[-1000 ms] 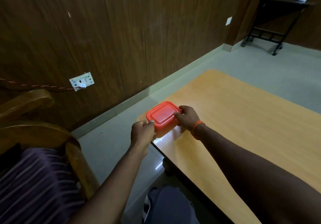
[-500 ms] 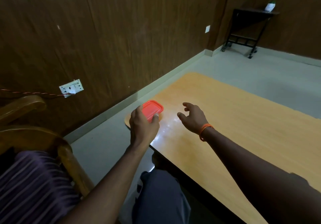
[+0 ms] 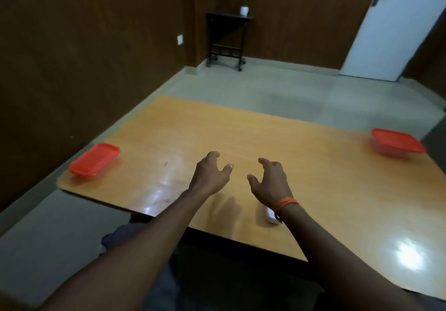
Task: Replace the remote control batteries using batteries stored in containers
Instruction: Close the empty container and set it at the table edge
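1. Head view: the left hand and right hand hang side by side over the middle of the table, a gap between them.
2. Both hands have loosely bent, spread fingers and hold nothing.
3. The white remote lies on the table near the front edge, under the right wrist. Only one end of it shows past the orange band. It sits behind the right hand's fingers, and whether the wrist touches it I cannot tell.
4. A red-lidded box sits at the table's left front corner, well apart from the left hand.
5. A second red-lidded box sits at the far right edge, well apart from the right hand.
6. Both lids are on.
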